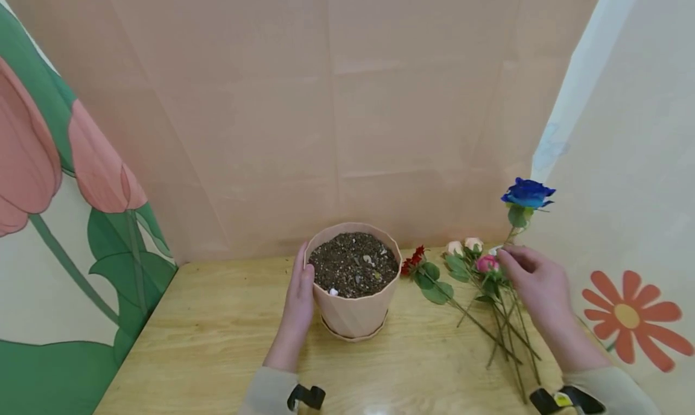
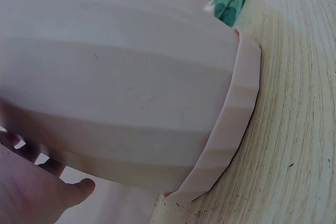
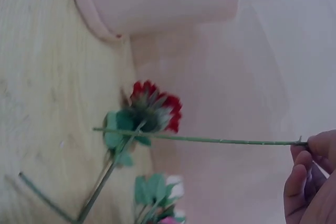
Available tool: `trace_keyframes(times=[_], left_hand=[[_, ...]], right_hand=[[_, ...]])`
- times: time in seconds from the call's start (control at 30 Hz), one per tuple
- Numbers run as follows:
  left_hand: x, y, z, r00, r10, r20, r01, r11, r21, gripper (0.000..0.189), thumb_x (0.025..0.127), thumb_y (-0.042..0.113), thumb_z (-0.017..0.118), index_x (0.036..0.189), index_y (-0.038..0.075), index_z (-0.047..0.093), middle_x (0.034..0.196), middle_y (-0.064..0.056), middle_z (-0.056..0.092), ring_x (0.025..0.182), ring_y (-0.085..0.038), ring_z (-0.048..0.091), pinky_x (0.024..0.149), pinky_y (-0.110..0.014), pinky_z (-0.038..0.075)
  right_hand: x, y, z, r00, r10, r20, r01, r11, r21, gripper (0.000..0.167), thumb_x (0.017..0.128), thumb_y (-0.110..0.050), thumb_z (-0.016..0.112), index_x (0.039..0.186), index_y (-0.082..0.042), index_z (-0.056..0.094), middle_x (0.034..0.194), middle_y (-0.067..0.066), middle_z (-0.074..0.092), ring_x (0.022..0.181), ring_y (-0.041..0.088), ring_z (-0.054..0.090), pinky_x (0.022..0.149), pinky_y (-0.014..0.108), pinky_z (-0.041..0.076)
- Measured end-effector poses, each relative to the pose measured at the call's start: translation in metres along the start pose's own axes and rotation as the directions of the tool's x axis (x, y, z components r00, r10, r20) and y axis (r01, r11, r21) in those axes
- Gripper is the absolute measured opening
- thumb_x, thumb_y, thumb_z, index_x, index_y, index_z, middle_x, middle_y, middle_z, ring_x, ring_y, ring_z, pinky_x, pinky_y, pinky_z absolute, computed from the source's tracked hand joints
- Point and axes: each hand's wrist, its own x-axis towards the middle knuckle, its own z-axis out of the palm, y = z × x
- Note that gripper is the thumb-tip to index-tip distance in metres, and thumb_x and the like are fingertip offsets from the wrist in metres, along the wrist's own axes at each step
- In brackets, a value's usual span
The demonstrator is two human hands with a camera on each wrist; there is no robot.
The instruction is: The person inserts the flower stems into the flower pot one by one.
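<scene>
Head view: my right fingers (image 1: 525, 259) pinch a blue rose (image 1: 526, 193), right of the pot (image 1: 354, 313) of soil (image 1: 347, 264). Left wrist: my left fingers (image 2: 30, 151) lie against the pot. Right wrist: the stem (image 3: 220, 141) hangs free; planting seems underway, next needing its tip over soil.

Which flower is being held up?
The blue rose: the right hand pinches its stem, while the red flowers, pink flower and pale flowers lie on the table.
</scene>
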Motion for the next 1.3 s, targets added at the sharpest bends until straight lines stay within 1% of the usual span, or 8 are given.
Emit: trace_keyframes(times=[0.2, 0.23, 0.4, 0.63, 0.8, 0.93, 1.13, 1.3], left_hand=[[0.001, -0.003, 0.0, 1.0, 0.006, 0.0, -0.006, 1.0, 0.001, 0.056, 0.12, 0.047, 0.033, 0.176, 0.043, 0.024, 0.183, -0.002, 0.021, 0.166, -0.039, 0.02, 0.128, -0.074, 0.015], [0.001, -0.003, 0.001, 1.0, 0.004, 0.0, -0.004, 1.0, 0.001, 0.056, 0.12, 0.047, 0.033, 0.176, 0.043, 0.023, 0.183, -0.003, 0.021, 0.166, -0.04, 0.02, 0.128, -0.075, 0.014], [-0.001, -0.002, 0.003, 1.0, -0.012, -0.001, 0.012, 1.0, 0.0, 0.056, 0.12, 0.047, 0.034, 0.176, 0.045, 0.023, 0.183, -0.002, 0.021, 0.166, -0.041, 0.02, 0.127, -0.077, 0.015], [0.0, -0.005, 0.004, 1.0, 0.014, -0.005, -0.014, 1.0, 0.004, 0.057, 0.121, 0.04, 0.033, 0.177, 0.035, 0.025, 0.182, -0.007, 0.025, 0.165, -0.043, 0.024, 0.128, -0.074, 0.016], [0.0, -0.006, 0.003, 1.0, 0.004, -0.006, -0.004, 1.0, 0.005, 0.056, 0.121, 0.043, 0.033, 0.176, 0.04, 0.025, 0.182, -0.005, 0.023, 0.165, -0.043, 0.022, 0.127, -0.076, 0.015], [0.0, -0.005, 0.003, 1.0, -0.007, -0.005, 0.007, 1.0, 0.011, 0.055, 0.121, 0.047, 0.033, 0.175, 0.047, 0.024, 0.182, -0.002, 0.022, 0.165, -0.042, 0.022, 0.126, -0.077, 0.015], [0.0, -0.003, 0.002, 1.0, -0.007, -0.01, 0.007, 1.0, 0.02, 0.056, 0.12, 0.05, 0.033, 0.175, 0.047, 0.023, 0.182, -0.003, 0.022, 0.165, -0.044, 0.022, 0.125, -0.079, 0.015], [0.0, -0.002, 0.001, 1.0, -0.01, -0.012, 0.011, 1.0, 0.019, 0.057, 0.12, 0.05, 0.033, 0.175, 0.046, 0.022, 0.183, -0.003, 0.021, 0.165, -0.044, 0.022, 0.125, -0.079, 0.015]], right_hand=[[-0.003, -0.033, 0.005, 0.992, -0.128, 0.0, 0.128, 0.991, 0.027, 0.04, 0.11, -0.041, 0.071, 0.13, -0.007, 0.08, 0.098, -0.015, 0.078, 0.079, 0.003, 0.068, 0.061, 0.019, 0.053], [-0.003, -0.039, 0.005, 0.991, -0.134, 0.005, 0.134, 0.99, 0.033, 0.04, 0.11, -0.041, 0.071, 0.13, -0.008, 0.08, 0.094, -0.019, 0.077, 0.077, 0.005, 0.068, 0.06, 0.02, 0.053], [-0.004, -0.062, 0.007, 0.988, -0.149, 0.048, 0.144, 0.985, 0.09, 0.042, 0.111, -0.042, 0.069, 0.135, -0.008, 0.077, 0.09, -0.008, 0.078, 0.073, 0.009, 0.071, 0.061, 0.021, 0.055], [-0.003, -0.096, 0.012, 0.979, -0.191, 0.072, 0.18, 0.974, 0.134, 0.041, 0.111, -0.045, 0.068, 0.135, -0.013, 0.078, 0.093, -0.001, 0.075, 0.068, 0.014, 0.068, 0.055, 0.024, 0.056], [-0.002, -0.117, 0.011, 0.974, -0.214, 0.078, 0.2, 0.967, 0.157, 0.041, 0.111, -0.047, 0.067, 0.135, -0.016, 0.078, 0.097, -0.001, 0.076, 0.08, 0.016, 0.067, 0.054, 0.026, 0.056], [0.001, -0.133, 0.01, 0.97, -0.229, 0.085, 0.208, 0.957, 0.203, 0.041, 0.111, -0.046, 0.067, 0.135, -0.015, 0.077, 0.096, 0.002, 0.074, 0.08, 0.017, 0.067, 0.049, 0.028, 0.054], [0.008, -0.154, 0.009, 0.963, -0.258, 0.074, 0.23, 0.935, 0.27, 0.037, 0.112, -0.039, 0.068, 0.133, -0.01, 0.077, 0.093, 0.0, 0.074, 0.08, 0.016, 0.066, 0.064, 0.021, 0.057], [0.013, -0.171, 0.008, 0.952, -0.301, 0.065, 0.264, 0.907, 0.328, 0.032, 0.112, -0.033, 0.069, 0.13, -0.009, 0.078, 0.093, -0.002, 0.073, 0.079, 0.016, 0.063, 0.067, 0.02, 0.057]])
